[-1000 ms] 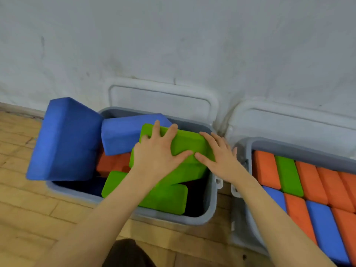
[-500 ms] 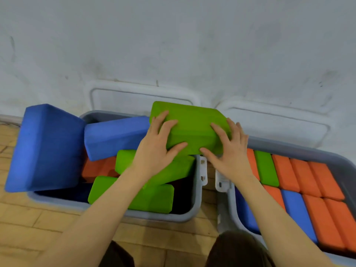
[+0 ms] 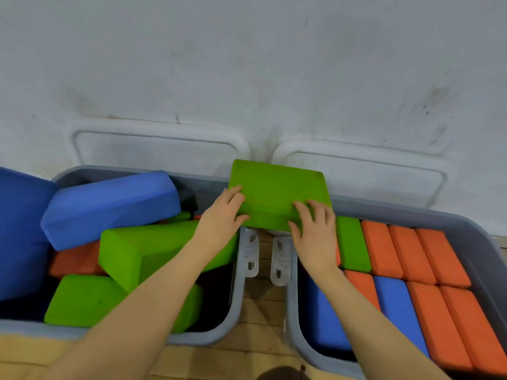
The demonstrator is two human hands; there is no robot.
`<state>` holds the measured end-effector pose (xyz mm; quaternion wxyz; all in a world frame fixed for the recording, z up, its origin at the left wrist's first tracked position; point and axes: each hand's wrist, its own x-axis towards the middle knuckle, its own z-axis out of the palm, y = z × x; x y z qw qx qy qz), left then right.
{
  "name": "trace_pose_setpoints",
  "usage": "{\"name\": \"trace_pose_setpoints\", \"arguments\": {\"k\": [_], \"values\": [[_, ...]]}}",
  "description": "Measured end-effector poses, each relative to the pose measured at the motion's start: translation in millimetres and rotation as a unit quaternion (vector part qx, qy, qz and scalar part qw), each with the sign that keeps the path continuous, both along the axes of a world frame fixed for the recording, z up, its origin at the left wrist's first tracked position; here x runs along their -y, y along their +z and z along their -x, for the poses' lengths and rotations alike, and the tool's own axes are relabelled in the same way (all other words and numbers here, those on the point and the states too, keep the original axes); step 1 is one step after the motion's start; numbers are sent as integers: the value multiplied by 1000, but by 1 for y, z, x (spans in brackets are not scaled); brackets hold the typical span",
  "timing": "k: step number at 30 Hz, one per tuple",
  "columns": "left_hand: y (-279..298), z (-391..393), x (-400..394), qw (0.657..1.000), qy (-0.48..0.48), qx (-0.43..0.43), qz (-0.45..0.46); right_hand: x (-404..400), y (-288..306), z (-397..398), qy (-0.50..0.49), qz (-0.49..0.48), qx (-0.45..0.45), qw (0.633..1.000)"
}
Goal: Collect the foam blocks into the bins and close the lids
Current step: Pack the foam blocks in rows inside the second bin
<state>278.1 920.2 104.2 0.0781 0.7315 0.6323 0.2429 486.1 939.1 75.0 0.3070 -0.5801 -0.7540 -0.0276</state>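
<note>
I hold a green foam block [image 3: 277,190] in the air above the gap between two grey bins. My left hand [image 3: 222,218] grips its left near corner and my right hand [image 3: 312,229] grips its right near edge. The left bin [image 3: 236,294] holds a loose jumble of blue [image 3: 109,204], green [image 3: 153,250] and orange blocks, one big blue block [image 3: 19,231] leaning over its left rim. The right bin [image 3: 293,322] holds orange [image 3: 403,256], blue [image 3: 397,308] and green [image 3: 352,242] blocks packed in neat rows.
Two white lids [image 3: 156,141] [image 3: 365,165] stand open against the grey wall behind the bins. Clear latches [image 3: 251,253] hang on the bins' facing sides. Wooden floor [image 3: 263,311] shows between and in front of the bins.
Both hands have lifted the green block out of the left bin and carried it right, to above the gap between the bins. My view has shifted right too.
</note>
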Motion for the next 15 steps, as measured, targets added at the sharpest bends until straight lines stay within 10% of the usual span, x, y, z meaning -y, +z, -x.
{"name": "trace_pose_setpoints", "arguments": {"k": [6, 15], "values": [[-1, 4, -3, 986, 20, -166, -9, 1, -12, 13, -16, 23, 3, 1000], [31, 59, 59, 985, 122, -121, -23, 37, 19, 63, 149, 75, -25, 986]]}}
